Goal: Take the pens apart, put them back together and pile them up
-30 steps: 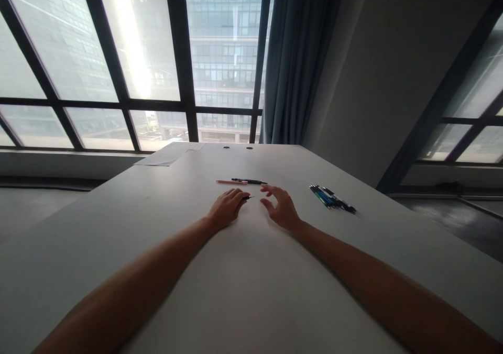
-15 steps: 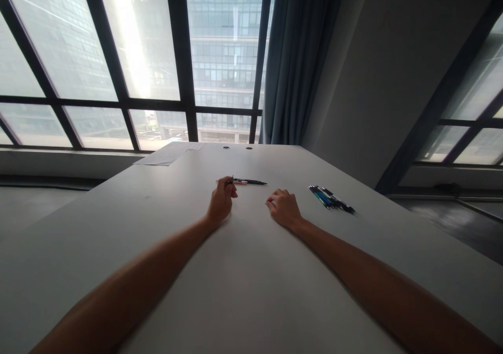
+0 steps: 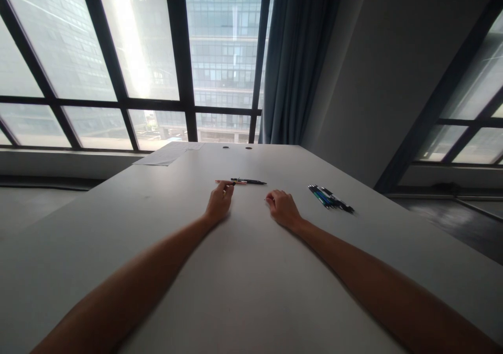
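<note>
My left hand (image 3: pixel 219 202) reaches forward on the white table (image 3: pixel 243 291). Its fingertips pinch the end of a small dark pen (image 3: pixel 231 184), held low against a pink pen (image 3: pixel 236 182) that lies on the table. A black pen (image 3: pixel 251 181) lies just beyond, in line with the pink one. My right hand (image 3: pixel 283 207) rests on the table to the right, fingers curled in; nothing shows in it. A bundle of dark, blue and green pens (image 3: pixel 332 199) lies to the right of my right hand.
Sheets of paper (image 3: pixel 168 154) lie at the table's far left corner, and two round holes (image 3: pixel 237 147) sit near the far edge. Large windows and a blue curtain (image 3: pixel 298 61) stand behind. The table's right edge drops to a dark floor.
My left hand picked up the small dark pen and carried it forward to the pink and black pens. My right hand's fingers curled in and it settled on the table.
</note>
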### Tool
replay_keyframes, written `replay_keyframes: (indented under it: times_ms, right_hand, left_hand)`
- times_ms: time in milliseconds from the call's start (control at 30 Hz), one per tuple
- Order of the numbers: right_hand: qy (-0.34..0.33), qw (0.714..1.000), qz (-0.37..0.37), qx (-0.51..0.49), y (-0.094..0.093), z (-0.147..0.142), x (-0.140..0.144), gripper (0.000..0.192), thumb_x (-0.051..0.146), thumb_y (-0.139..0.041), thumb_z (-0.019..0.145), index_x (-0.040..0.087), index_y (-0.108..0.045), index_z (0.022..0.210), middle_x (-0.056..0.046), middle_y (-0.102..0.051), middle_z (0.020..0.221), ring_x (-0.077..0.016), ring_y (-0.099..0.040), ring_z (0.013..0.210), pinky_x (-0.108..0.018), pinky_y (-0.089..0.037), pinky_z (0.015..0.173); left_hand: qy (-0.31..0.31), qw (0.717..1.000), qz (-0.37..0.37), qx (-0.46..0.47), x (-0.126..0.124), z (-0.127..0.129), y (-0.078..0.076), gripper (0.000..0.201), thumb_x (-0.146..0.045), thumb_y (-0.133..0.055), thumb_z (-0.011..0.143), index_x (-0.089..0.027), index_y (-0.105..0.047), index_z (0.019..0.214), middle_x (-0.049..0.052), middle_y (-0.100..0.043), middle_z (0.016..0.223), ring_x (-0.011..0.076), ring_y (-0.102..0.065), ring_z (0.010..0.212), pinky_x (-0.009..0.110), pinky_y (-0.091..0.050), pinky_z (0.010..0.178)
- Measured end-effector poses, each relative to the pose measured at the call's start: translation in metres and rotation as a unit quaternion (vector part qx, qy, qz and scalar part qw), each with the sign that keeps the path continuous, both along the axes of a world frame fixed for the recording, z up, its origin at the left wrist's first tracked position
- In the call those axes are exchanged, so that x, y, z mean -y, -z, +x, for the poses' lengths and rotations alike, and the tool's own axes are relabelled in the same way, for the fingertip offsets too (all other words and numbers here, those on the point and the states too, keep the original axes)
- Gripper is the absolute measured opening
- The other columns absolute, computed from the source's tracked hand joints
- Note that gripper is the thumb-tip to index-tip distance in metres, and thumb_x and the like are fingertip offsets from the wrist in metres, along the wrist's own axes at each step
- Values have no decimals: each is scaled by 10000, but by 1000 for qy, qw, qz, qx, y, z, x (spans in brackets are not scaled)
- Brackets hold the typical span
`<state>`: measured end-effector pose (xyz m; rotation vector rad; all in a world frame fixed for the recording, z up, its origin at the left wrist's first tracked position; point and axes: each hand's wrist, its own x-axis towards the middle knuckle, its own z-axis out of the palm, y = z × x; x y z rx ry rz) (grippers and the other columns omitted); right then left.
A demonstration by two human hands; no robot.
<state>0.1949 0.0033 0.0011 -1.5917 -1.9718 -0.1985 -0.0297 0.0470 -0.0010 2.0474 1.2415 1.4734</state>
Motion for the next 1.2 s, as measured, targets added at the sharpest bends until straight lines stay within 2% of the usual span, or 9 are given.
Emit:
replay_keyframes:
  times_ms: [100,233,400,600,967,1200]
  right_hand:
    - [-51,997,42,-50,0,-2,1,129,192,-480,908,180,-601,865,-51,-671,869,-188,-572,819,-319,-361,799]
    - [-122,983,104,-91,0,-6,3,136,219,-471,912,193,-601,881,-60,-655,872,-196,-578,846,-328,-408,828]
    - [-170,971,118,-118,-3,-8,7,140,222,-471,902,209,-607,876,-65,-649,889,-200,-584,867,-351,-443,845]
    - [-186,970,118,-101,-6,-11,12,107,188,-503,869,203,-608,856,-55,-647,881,-179,-576,798,-341,-444,819]
    - [-177,975,118,-57,-5,-11,13,97,155,-511,849,195,-599,834,-47,-648,856,-168,-576,769,-321,-412,794]
    - [-185,974,113,-73,-7,-12,15,98,163,-508,849,194,-600,832,-52,-649,849,-172,-575,766,-328,-412,799]
  left_hand:
    - [25,997,24,-74,8,1,-2,221,-356,-455,916,-191,-595,959,5,-643,739,125,-556,624,229,-398,595]
    - [62,974,64,-209,18,1,-5,216,-360,-453,918,-215,-607,959,24,-683,823,152,-600,684,244,-410,621]
    - [62,952,89,-286,24,1,-7,227,-356,-442,925,-229,-621,983,43,-705,907,180,-639,746,264,-436,645]
    - [47,942,98,-317,25,2,-6,234,-364,-433,934,-233,-617,995,42,-714,932,197,-654,768,277,-443,654]
    - [44,944,96,-311,27,3,-5,261,-381,-414,942,-229,-621,982,51,-707,905,199,-652,746,287,-447,651]
    - [40,942,101,-317,27,3,-5,250,-379,-415,945,-235,-616,986,43,-709,906,199,-648,738,281,-434,639]
